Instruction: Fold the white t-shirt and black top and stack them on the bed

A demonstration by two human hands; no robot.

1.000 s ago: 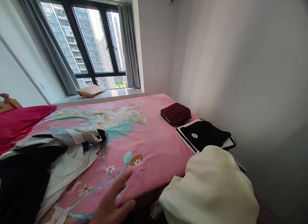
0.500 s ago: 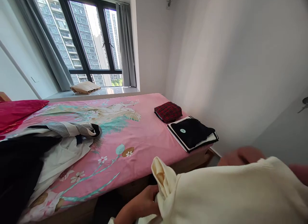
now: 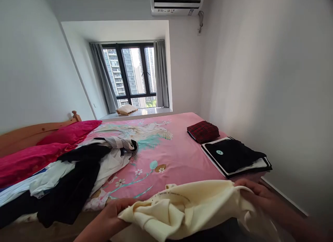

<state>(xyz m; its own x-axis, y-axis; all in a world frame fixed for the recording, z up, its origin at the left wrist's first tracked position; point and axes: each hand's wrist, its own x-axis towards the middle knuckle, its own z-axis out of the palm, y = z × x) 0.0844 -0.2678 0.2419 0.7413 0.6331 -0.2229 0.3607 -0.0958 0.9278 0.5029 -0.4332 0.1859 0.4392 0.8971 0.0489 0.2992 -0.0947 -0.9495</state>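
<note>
A cream garment point(image 3: 203, 204) is stretched between my two hands in front of the bed's near edge. My left hand point(image 3: 114, 214) grips its left end, fingers closed on the cloth. On the other side, my right hand point(image 3: 256, 193) is closed on the garment's upper right part, and loose cloth hangs below it. Small dark print shows along the upper edge of the fabric, which is bunched in the middle. Part of the fingers of both hands is hidden by the folds.
The pink floral bed point(image 3: 179, 162) bears a loose heap of black and white clothes point(image 3: 83, 172), a folded red plaid garment point(image 3: 204, 131) and a folded black-and-white stack point(image 3: 236, 157). Red pillows point(image 3: 70, 132) lie at left. A beige bundle point(image 3: 127, 109) sits on the sill.
The garment has moved left and now spans both hands, its folds opened out. My right hand has come left into clearer view. The head view has shifted, showing more of the bed's left side.
</note>
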